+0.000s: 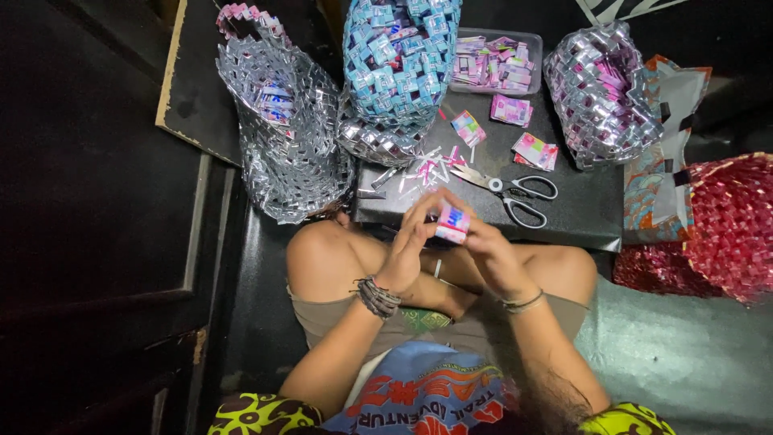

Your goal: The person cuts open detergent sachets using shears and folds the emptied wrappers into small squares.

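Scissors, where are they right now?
In the head view, the scissors lie open on the dark board, just beyond the right hand, beside the cut wrapper scraps.

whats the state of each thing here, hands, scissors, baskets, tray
left hand: raised, fingers pinching the folded wrapper piece
right hand: gripping the same piece from the other side
folded wrapper piece: held between both hands
scissors: lying flat on the dark board, blades shut
clear tray: open, filled with folded wrappers
silver basket: tipped on its side, unfinished
blue basket: upright
red basket: at the right edge
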